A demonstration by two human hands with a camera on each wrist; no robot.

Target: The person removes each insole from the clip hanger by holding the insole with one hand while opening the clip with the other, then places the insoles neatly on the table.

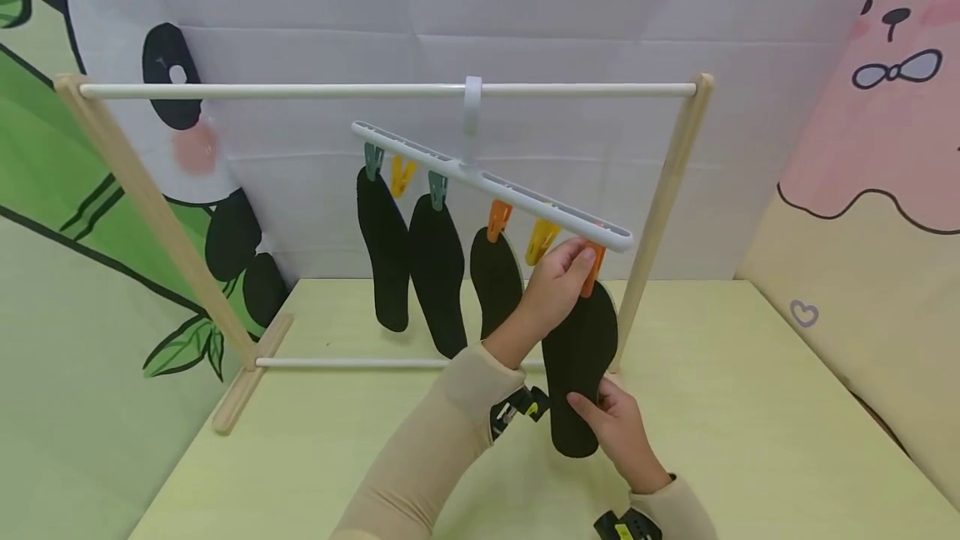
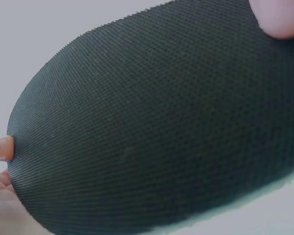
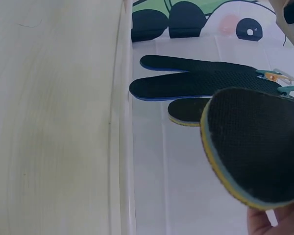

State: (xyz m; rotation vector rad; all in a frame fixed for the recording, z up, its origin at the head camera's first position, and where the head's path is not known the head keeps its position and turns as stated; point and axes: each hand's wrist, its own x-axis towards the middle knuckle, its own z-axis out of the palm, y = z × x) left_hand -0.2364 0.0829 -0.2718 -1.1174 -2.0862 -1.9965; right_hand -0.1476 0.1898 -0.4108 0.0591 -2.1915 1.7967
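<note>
My left hand (image 1: 551,290) is raised to the right end of a white clip hanger (image 1: 480,177) and pinches an orange clothespin (image 1: 591,272) there. Directly below it hangs a black insole (image 1: 576,348), its top edge at the clothespin. Lower down, my right hand (image 1: 618,423) grips this insole near its bottom end, the thumb lying on the front face. The black insole (image 2: 147,122) fills most of the left wrist view, with fingertips at its edges. In the right wrist view the insole (image 3: 257,147) shows a yellow and grey layered edge.
Left along the hanger hang more black insoles (image 1: 437,273) from grey and orange clothespins; yellow clothespins (image 1: 542,240) hang between. The hanger tilts down rightward from a white rod (image 1: 300,91) on a wooden frame (image 1: 671,190). Below is a pale yellow table (image 1: 750,407).
</note>
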